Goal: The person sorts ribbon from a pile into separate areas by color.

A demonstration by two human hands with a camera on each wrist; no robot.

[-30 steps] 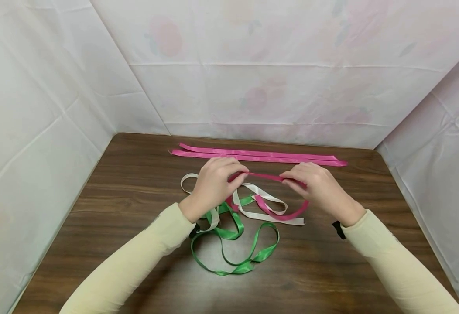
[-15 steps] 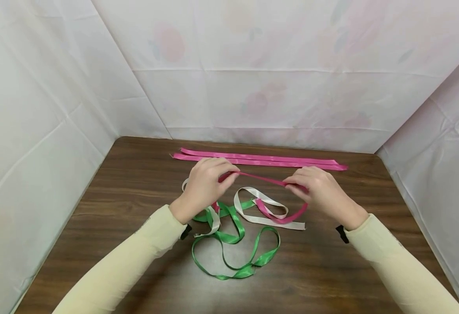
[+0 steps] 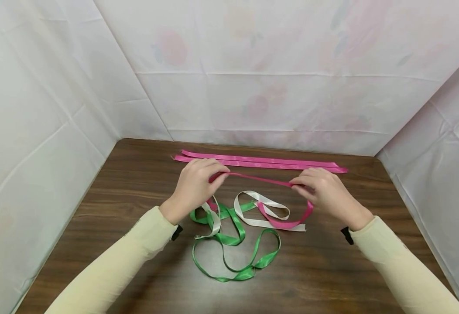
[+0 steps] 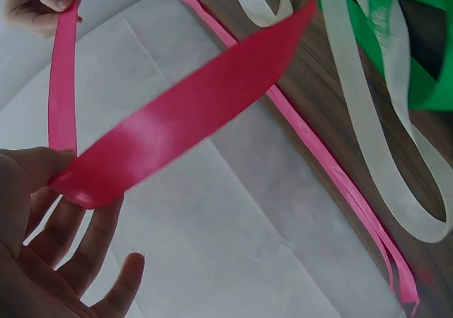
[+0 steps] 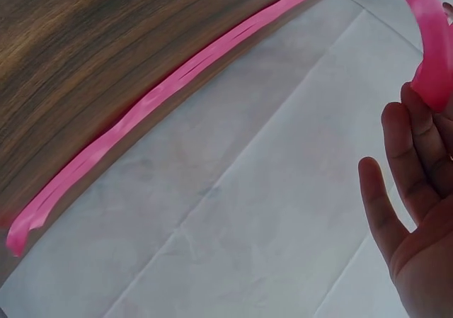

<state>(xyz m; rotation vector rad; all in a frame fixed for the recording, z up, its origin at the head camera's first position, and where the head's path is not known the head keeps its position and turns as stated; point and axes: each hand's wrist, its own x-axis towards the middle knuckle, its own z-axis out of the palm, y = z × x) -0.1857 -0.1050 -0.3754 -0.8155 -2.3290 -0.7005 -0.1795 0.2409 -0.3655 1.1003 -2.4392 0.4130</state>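
Note:
Both hands pinch one pink ribbon point(image 3: 258, 178), pulled nearly straight between them above the table. My left hand point(image 3: 196, 183) grips it between thumb and fingertips; in the left wrist view a loose tail of the pink ribbon point(image 4: 191, 116) hangs past the fingers. On the other side my right hand point(image 3: 321, 187) pinches it, and its other tail curves down onto a white ribbon point(image 3: 261, 223). The right wrist view catches the fingers point(image 5: 400, 141) with the ribbon at their tips. Below the hands lies a tangled green ribbon point(image 3: 229, 239), overlapped by white ribbon at the left.
Two pink ribbons point(image 3: 261, 162) lie side by side along the far edge of the brown wooden table point(image 3: 331, 270). White cloth point(image 3: 276, 100) with a faint fruit print stands behind the table, and more white cloth closes in both sides.
My left hand has moved left and my right hand slightly right, so the pink stretch between them is longer. The left tail has drawn leftward, uncovering more of the green ribbon.

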